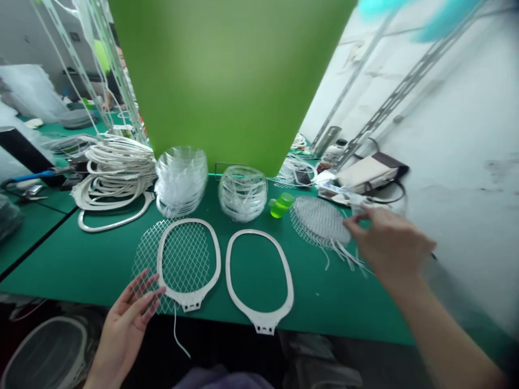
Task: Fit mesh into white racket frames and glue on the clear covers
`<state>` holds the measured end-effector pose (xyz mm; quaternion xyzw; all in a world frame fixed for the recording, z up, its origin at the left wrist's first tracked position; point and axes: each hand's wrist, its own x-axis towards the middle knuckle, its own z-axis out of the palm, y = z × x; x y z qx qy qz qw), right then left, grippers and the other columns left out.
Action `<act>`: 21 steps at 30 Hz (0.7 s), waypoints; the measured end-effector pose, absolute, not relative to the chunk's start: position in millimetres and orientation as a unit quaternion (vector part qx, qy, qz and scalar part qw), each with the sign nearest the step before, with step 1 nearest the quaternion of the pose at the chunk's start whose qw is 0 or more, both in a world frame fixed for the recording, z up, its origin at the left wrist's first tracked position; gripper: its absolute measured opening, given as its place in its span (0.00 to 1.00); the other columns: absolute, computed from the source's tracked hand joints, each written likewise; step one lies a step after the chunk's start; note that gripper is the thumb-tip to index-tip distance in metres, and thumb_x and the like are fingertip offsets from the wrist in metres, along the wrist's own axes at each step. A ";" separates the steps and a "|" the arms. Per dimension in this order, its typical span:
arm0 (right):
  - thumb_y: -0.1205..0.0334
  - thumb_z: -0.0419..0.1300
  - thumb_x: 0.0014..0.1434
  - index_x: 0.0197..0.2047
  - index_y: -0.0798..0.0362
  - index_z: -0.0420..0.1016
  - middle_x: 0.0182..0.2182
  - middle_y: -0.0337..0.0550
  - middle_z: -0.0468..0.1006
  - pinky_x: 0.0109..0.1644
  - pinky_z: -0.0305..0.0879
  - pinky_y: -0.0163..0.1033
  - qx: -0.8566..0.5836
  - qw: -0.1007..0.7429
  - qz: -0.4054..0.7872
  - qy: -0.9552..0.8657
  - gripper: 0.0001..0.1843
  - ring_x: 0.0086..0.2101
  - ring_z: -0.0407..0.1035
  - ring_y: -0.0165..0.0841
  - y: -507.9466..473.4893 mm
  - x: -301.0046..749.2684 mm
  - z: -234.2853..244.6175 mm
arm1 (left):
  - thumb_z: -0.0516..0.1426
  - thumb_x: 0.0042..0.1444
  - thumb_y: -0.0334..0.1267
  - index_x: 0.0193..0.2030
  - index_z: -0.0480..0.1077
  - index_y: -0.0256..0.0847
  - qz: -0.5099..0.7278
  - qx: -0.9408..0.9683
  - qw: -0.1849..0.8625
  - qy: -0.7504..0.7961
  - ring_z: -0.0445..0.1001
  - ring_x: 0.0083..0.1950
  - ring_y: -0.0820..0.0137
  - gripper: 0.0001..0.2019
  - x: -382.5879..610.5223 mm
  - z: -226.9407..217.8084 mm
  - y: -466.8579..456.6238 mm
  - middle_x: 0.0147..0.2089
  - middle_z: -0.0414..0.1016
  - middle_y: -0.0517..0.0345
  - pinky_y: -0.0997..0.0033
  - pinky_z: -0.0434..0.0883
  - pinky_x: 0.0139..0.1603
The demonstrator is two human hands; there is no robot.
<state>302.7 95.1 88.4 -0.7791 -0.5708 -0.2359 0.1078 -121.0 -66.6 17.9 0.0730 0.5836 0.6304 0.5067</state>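
Observation:
My left hand (pixel 128 316) lies open at the table's front edge, its fingertips on the corner of a white mesh sheet (pixel 178 259). A white oval frame (pixel 189 263) rests on top of that mesh. A second oval frame (pixel 259 278), with nothing inside it, lies just to its right. My right hand (pixel 387 243) reaches to the right side, fingers pinched at the edge of a pile of cut mesh ovals (pixel 320 220); motion blur hides what they hold. A small green bottle (pixel 281 205) stands between the pile and the frames.
Behind the frames stand two stacks of clear oval covers (pixel 180 181) (pixel 242 193) and a heap of white frames (pixel 115 170). A large green panel (pixel 227 75) hangs overhead. Boxes and a bottle (pixel 365 173) crowd the back right. A basket (pixel 48 351) sits below the green table (pixel 81 259).

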 end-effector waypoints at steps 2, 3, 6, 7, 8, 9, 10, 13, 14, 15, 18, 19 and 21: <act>0.58 0.48 0.65 0.44 0.56 0.80 0.48 0.61 0.80 0.35 0.60 0.43 -0.714 0.116 -0.207 -0.659 0.20 0.48 0.75 0.48 56.4 273.9 69.2 | 0.70 0.42 0.28 0.53 0.76 0.43 0.638 0.076 0.513 0.569 0.83 0.48 0.60 0.27 -124.3 12.8 -68.4 0.55 0.80 0.52 0.77 0.80 0.38; 0.58 0.49 0.65 0.42 0.53 0.81 0.49 0.59 0.81 0.39 0.64 0.44 -0.689 0.114 -0.163 -0.697 0.18 0.52 0.73 0.48 38.1 259.8 57.2 | 0.70 0.43 0.29 0.53 0.76 0.43 0.642 0.078 0.515 0.563 0.83 0.48 0.60 0.27 -124.8 10.3 -68.5 0.55 0.80 0.52 0.76 0.80 0.39; 0.49 0.58 0.58 0.36 0.44 0.80 0.49 0.49 0.81 0.55 0.66 0.52 -0.656 0.110 0.008 -0.747 0.12 0.57 0.69 0.52 1.7 223.1 27.0 | 0.69 0.44 0.32 0.53 0.75 0.42 0.647 0.099 0.517 0.552 0.82 0.48 0.59 0.27 -122.0 4.6 -65.2 0.54 0.79 0.50 0.68 0.80 0.44; 0.45 0.62 0.54 0.36 0.43 0.80 0.49 0.48 0.81 0.56 0.65 0.54 -0.652 0.129 0.065 -0.744 0.13 0.56 0.69 0.53 -2.6 211.6 21.4 | 0.69 0.44 0.33 0.54 0.74 0.41 0.646 0.109 0.518 0.550 0.82 0.48 0.59 0.27 -119.8 3.4 -63.0 0.54 0.79 0.49 0.66 0.79 0.46; 0.40 0.65 0.50 0.37 0.42 0.80 0.49 0.48 0.81 0.55 0.67 0.54 -0.649 0.157 0.126 -0.733 0.17 0.53 0.71 0.53 -3.4 199.4 18.1 | 0.69 0.44 0.34 0.54 0.74 0.41 0.644 0.119 0.520 0.548 0.82 0.48 0.59 0.27 -117.0 2.5 -60.3 0.54 0.79 0.49 0.65 0.79 0.47; 0.37 0.67 0.47 0.40 0.43 0.80 0.48 0.48 0.82 0.51 0.70 0.52 -0.646 0.191 0.198 -0.712 0.23 0.48 0.74 0.51 -1.4 186.1 16.5 | 0.69 0.44 0.35 0.54 0.74 0.41 0.641 0.126 0.523 0.547 0.82 0.47 0.59 0.27 -113.9 1.9 -57.3 0.54 0.78 0.49 0.64 0.78 0.47; 0.34 0.66 0.47 0.44 0.44 0.80 0.46 0.48 0.82 0.44 0.72 0.49 -0.638 0.220 0.285 -0.680 0.28 0.40 0.76 0.47 2.7 171.6 15.9 | 0.69 0.44 0.35 0.54 0.74 0.41 0.638 0.131 0.528 0.544 0.82 0.47 0.59 0.28 -110.8 1.4 -54.1 0.55 0.78 0.49 0.64 0.78 0.48; 0.34 0.62 0.52 0.48 0.49 0.79 0.42 0.49 0.83 0.23 0.61 0.39 -0.588 0.247 0.550 -0.539 0.31 0.18 0.64 0.29 19.1 125.9 14.3 | 0.69 0.44 0.36 0.55 0.73 0.41 0.632 0.138 0.550 0.528 0.82 0.47 0.58 0.29 -104.0 0.2 -46.4 0.56 0.77 0.47 0.62 0.78 0.48; 0.36 0.62 0.53 0.46 0.51 0.79 0.41 0.49 0.83 0.19 0.55 0.37 -0.570 0.249 0.606 -0.496 0.29 0.15 0.58 0.24 24.3 112.9 12.9 | 0.69 0.44 0.37 0.57 0.72 0.40 0.628 0.145 0.557 0.524 0.82 0.47 0.57 0.30 -103.8 -0.2 -45.4 0.56 0.77 0.46 0.61 0.77 0.49; 0.38 0.64 0.52 0.42 0.53 0.80 0.40 0.50 0.83 0.18 0.51 0.36 -0.555 0.255 0.640 -0.466 0.27 0.13 0.53 0.21 29.0 102.3 10.9 | 0.69 0.46 0.38 0.59 0.70 0.40 0.621 0.157 0.559 0.526 0.81 0.49 0.56 0.31 -105.0 -0.7 -45.5 0.58 0.76 0.44 0.60 0.77 0.50; 0.45 0.69 0.48 0.35 0.55 0.80 0.40 0.52 0.83 0.16 0.44 0.33 -0.540 0.279 0.664 -0.435 0.21 0.13 0.48 0.17 40.7 86.3 3.1 | 0.67 0.53 0.43 0.68 0.59 0.44 0.610 0.225 0.478 0.591 0.75 0.60 0.54 0.37 -115.5 -2.9 -53.2 0.64 0.69 0.42 0.57 0.75 0.56; 0.47 0.69 0.48 0.35 0.55 0.80 0.40 0.52 0.83 0.16 0.44 0.33 -0.540 0.279 0.664 -0.436 0.20 0.13 0.48 0.17 44.0 84.9 0.1 | 0.66 0.55 0.44 0.71 0.54 0.47 0.605 0.257 0.419 0.626 0.72 0.63 0.54 0.39 -120.1 -3.7 -57.6 0.67 0.66 0.44 0.56 0.73 0.59; 0.49 0.70 0.49 0.35 0.56 0.80 0.40 0.53 0.84 0.16 0.44 0.33 -0.543 0.272 0.659 -0.444 0.18 0.13 0.49 0.17 49.5 83.9 -6.5 | 0.65 0.57 0.46 0.73 0.48 0.53 0.579 0.331 0.301 0.682 0.63 0.70 0.54 0.43 -128.1 -5.6 -67.1 0.71 0.59 0.47 0.54 0.68 0.65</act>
